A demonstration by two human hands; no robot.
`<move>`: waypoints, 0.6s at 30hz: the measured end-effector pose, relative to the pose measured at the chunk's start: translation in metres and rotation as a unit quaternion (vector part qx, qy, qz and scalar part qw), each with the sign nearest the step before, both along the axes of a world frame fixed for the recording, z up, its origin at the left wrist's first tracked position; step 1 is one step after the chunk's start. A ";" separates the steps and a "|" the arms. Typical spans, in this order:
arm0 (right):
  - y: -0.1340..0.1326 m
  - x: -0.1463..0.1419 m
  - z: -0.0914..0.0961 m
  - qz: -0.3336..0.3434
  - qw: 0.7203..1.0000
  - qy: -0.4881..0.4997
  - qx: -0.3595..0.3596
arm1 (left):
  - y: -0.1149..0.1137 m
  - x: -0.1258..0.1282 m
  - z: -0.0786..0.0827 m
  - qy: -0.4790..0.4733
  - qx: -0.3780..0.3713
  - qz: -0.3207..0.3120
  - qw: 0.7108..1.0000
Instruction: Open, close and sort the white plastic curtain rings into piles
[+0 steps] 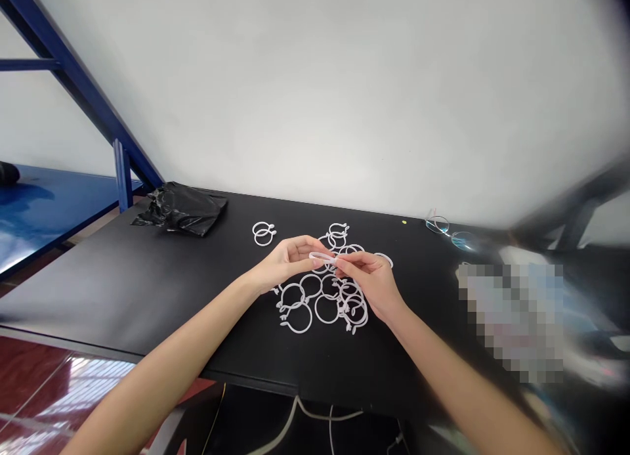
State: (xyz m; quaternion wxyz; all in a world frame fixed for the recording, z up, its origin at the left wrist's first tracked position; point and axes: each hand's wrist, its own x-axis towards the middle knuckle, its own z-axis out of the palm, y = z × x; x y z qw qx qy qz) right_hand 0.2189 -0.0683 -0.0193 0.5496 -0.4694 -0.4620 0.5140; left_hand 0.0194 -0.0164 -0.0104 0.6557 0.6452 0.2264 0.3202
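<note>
My left hand (pixel 295 257) and my right hand (pixel 370 279) meet above the middle of the black table. Between them they hold a white plastic ring (pixel 319 255), seen nearly edge-on. My left fingers grip its near side, and my right thumb and fingertips pinch its right end. Below and around both hands lies a loose pile of white open rings with small clasp ends (pixel 327 308), several overlapping. Two more rings (pixel 264 234) lie together to the left of the pile, beyond my left hand. Part of the pile is hidden behind my hands.
A crumpled black plastic bag (pixel 182 209) sits at the table's back left. Eyeglasses (pixel 438 225) lie at the back right, near blurred clear plastic packaging (pixel 585 324). A white wall stands behind the black table (pixel 123 271). Cables (pixel 290 419) hang beneath its front edge.
</note>
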 end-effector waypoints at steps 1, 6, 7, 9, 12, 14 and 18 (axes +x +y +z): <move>0.000 0.000 0.001 -0.003 1.000 -0.010 -0.002 | 0.002 -0.002 0.001 0.020 0.040 0.017 0.999; 0.001 0.001 0.003 -0.006 0.997 -0.073 0.002 | 0.022 -0.026 -0.004 0.272 0.347 0.225 0.869; 0.001 0.001 0.002 -0.010 0.997 -0.076 0.005 | 0.027 -0.032 -0.007 0.328 0.378 0.245 0.830; 0.001 0.000 0.002 -0.022 0.997 -0.072 0.010 | 0.035 -0.040 -0.012 0.408 0.412 0.256 0.774; 0.002 0.000 0.000 -0.023 0.998 -0.066 0.008 | 0.040 -0.049 -0.017 0.462 0.420 0.249 0.741; 0.002 0.000 -0.001 -0.021 0.998 -0.062 0.004 | 0.041 -0.052 -0.014 0.476 0.410 0.250 0.737; 0.001 0.000 0.000 -0.028 0.998 -0.058 0.012 | 0.035 -0.058 0.007 0.399 0.386 0.204 0.806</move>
